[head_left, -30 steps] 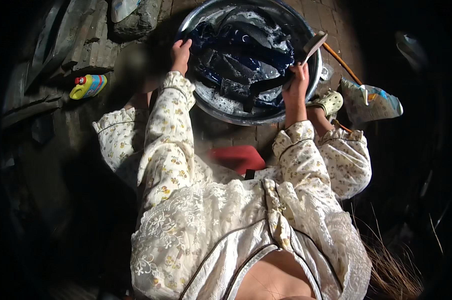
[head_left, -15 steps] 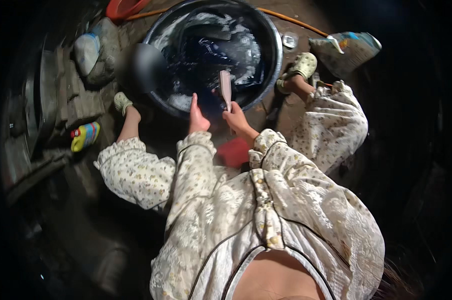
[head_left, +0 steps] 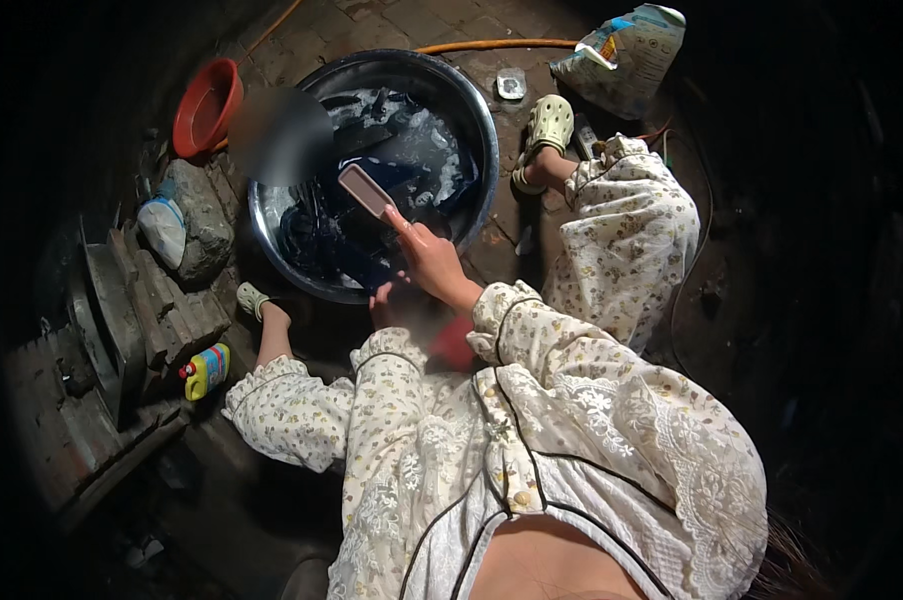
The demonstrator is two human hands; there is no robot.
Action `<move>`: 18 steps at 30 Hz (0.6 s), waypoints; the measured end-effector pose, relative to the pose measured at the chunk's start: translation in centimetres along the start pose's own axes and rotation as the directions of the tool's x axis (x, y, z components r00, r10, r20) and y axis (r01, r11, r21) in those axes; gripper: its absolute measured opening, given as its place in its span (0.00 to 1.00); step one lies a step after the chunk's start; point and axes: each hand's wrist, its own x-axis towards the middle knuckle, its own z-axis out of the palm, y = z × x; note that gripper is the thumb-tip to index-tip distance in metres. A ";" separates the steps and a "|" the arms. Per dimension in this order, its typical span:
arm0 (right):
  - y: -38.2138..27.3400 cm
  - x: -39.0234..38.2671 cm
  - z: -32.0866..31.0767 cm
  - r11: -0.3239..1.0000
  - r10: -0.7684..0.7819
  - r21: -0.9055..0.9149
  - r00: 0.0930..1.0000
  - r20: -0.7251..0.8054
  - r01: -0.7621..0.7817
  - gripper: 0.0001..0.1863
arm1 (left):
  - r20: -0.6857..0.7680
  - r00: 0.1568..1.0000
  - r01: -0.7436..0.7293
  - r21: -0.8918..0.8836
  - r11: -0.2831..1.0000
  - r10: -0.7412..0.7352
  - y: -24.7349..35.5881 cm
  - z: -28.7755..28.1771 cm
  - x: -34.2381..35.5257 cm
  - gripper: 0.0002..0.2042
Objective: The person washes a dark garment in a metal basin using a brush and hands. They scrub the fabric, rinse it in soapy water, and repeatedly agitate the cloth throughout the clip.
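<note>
just beyond the two hands, dark navy wet cloth (head_left: 397,174) lies in sudsy water inside a big round grey metal basin (head_left: 480,130). a pale pink plastic brush with a flat oblong head (head_left: 365,188) juts forward and leftward from the right hand (head_left: 432,262), its head over the cloth; whether the two touch, i can't tell.

nearest the body, the left hand (head_left: 382,303) is at the basin's near edge, just beside the right wrist and partly hidden; i can't make out whether it is open or closed, or has hold of anything. a little farther out, the right hand is wrapped around the brush's handle, one finger stretched along it.

half a second ago the brush pointed nearly straight ahead and the left hand showed plainly, fingers up; now the brush slants left. a second ago the hands were wide apart, at opposite sides of the basin.

farther off, a yellow bottle with a red cap (head_left: 208,372) sits to the left, a round red plastic bowl (head_left: 208,108) is past the basin's left side, and an orange hose (head_left: 497,45) runs behind it.
</note>
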 end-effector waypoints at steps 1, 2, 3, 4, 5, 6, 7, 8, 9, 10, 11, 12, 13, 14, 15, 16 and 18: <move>1.9 -0.1 1.2 0.996 0.086 -0.010 0.996 0.003 -0.086 0.28 | -0.045 0.998 -0.042 0.055 0.998 0.044 0.0 -0.6 0.6 0.19; 5.3 0.0 2.7 0.984 0.178 -0.030 0.984 -0.013 -0.178 0.27 | -0.075 0.991 -0.098 0.154 0.983 0.111 -0.5 -1.0 2.1 0.19; 7.0 0.1 4.0 0.966 0.256 -0.039 0.967 -0.012 -0.256 0.25 | -0.123 0.966 -0.186 0.285 0.940 0.228 -0.8 -2.5 3.0 0.20; 5.6 -0.1 3.1 0.961 0.277 0.031 0.960 -0.038 -0.276 0.22 | -0.173 0.917 -0.262 0.422 0.868 0.360 -1.1 -4.8 3.1 0.20; 4.9 0.5 2.7 0.963 0.266 0.069 0.961 -0.071 -0.261 0.21 | -0.213 0.876 -0.292 0.479 0.828 0.433 -1.3 -5.7 3.1 0.21; 5.1 0.4 2.2 0.960 0.277 0.082 0.956 -0.102 -0.269 0.21 | -0.360 0.867 -0.217 0.349 0.912 0.344 -1.9 -3.7 2.1 0.24; 5.3 0.6 1.7 0.960 0.273 0.096 0.957 -0.097 -0.264 0.21 | -0.427 0.861 -0.127 0.347 0.929 0.277 -1.8 -2.1 2.0 0.24; 4.8 1.2 1.8 0.961 0.256 0.129 0.963 -0.087 -0.244 0.21 | -0.396 0.867 -0.153 0.365 0.918 0.302 -1.5 -2.2 1.8 0.23; 4.5 1.7 2.0 0.961 0.238 0.161 0.968 -0.079 -0.223 0.20 | -0.363 0.873 -0.179 0.383 0.906 0.326 -1.3 -2.6 1.4 0.22; 4.4 2.0 2.2 0.959 0.245 0.165 0.966 -0.080 -0.230 0.20 | -0.328 0.878 -0.205 0.400 0.894 0.348 -1.1 -3.0 1.1 0.21; 4.4 2.0 2.7 0.957 0.248 0.173 0.966 -0.067 -0.234 0.20 | -0.346 0.827 -0.266 0.455 0.850 0.443 -1.1 -4.1 1.3 0.16; 5.4 2.0 2.7 0.955 0.264 0.158 0.962 -0.074 -0.250 0.19 | -0.386 0.816 -0.250 0.433 0.866 0.429 -1.5 -2.0 1.0 0.15; 8.0 2.0 3.8 0.960 0.230 0.195 0.965 -0.127 -0.203 0.19 | -0.426 0.804 -0.235 0.412 0.881 0.414 -1.8 0.1 0.5 0.14; 7.7 2.0 3.7 0.942 0.259 0.254 0.957 -0.131 -0.220 0.19 | -0.477 0.777 -0.231 0.392 0.891 0.411 -1.7 1.3 0.0 0.13; 6.4 2.2 2.9 0.922 0.282 0.310 0.951 -0.128 -0.231 0.19 | -0.379 0.771 -0.324 0.458 0.828 0.511 -2.0 -1.2 0.3 0.14; 5.0 2.7 2.1 0.899 0.304 0.365 0.945 -0.122 -0.242 0.19 | -0.354 0.748 -0.323 0.545 0.774 0.561 -1.9 -3.7 0.8 0.13; 5.4 4.8 0.2 0.907 0.243 0.398 0.945 -0.220 -0.140 0.19 | -0.422 0.708 -0.300 0.546 0.782 0.566 -2.5 -3.4 1.3 0.13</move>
